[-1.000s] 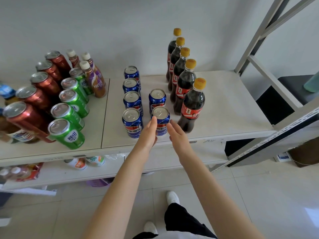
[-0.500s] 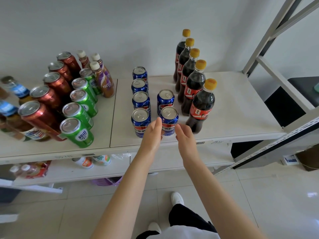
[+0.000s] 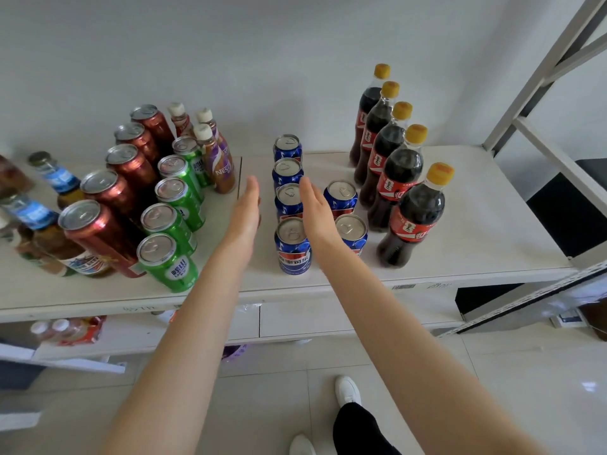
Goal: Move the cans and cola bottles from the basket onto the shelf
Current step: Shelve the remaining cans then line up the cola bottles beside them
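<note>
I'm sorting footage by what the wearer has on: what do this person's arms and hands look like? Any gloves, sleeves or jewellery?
The left hand and right hand are ungloved, and both forearms are uncovered right down to the frame's edge, with no sleeve in view. No watch, bracelet or ring shows on the sides facing the camera, and no tattoos or other markings can be seen.
</note>
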